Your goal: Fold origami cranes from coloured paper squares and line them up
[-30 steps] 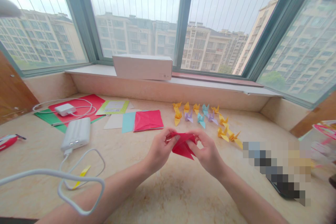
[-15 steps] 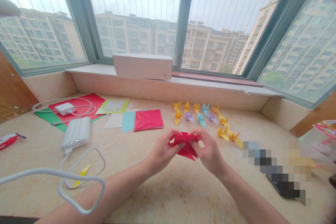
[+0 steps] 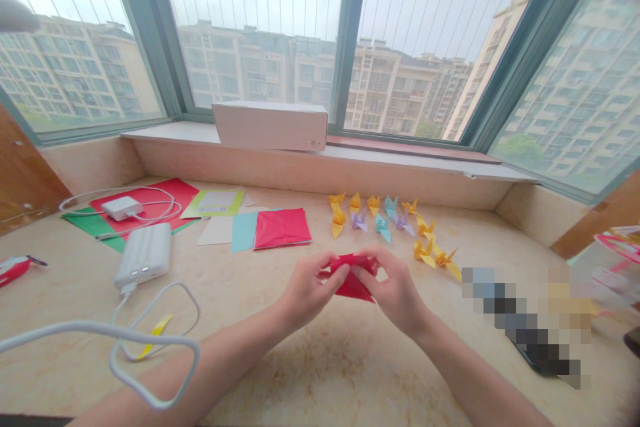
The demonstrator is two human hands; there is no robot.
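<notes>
Both my hands pinch one folded red paper piece (image 3: 353,281) just above the marble counter (image 3: 320,353). My left hand (image 3: 306,291) grips its left side with thumb and fingers closed. My right hand (image 3: 394,292) holds its right side, fingers curled over the top edge. Behind them lies a stack of square sheets with a red one on top (image 3: 281,227), beside a light blue sheet (image 3: 244,231). To the right sit several small folded paper cranes (image 3: 387,223) in yellow, orange, blue and purple.
A white power bank (image 3: 143,255) with a looping white cable (image 3: 125,340) lies at the left. A white charger (image 3: 121,207) rests on red and green sheets (image 3: 165,195). A white box (image 3: 270,125) stands on the window sill. A blurred patch covers the right.
My hands have drawn closer together and pressed the red paper into a tighter shape. The piece has turned slightly between my fingers. Nothing else on the counter has moved.
</notes>
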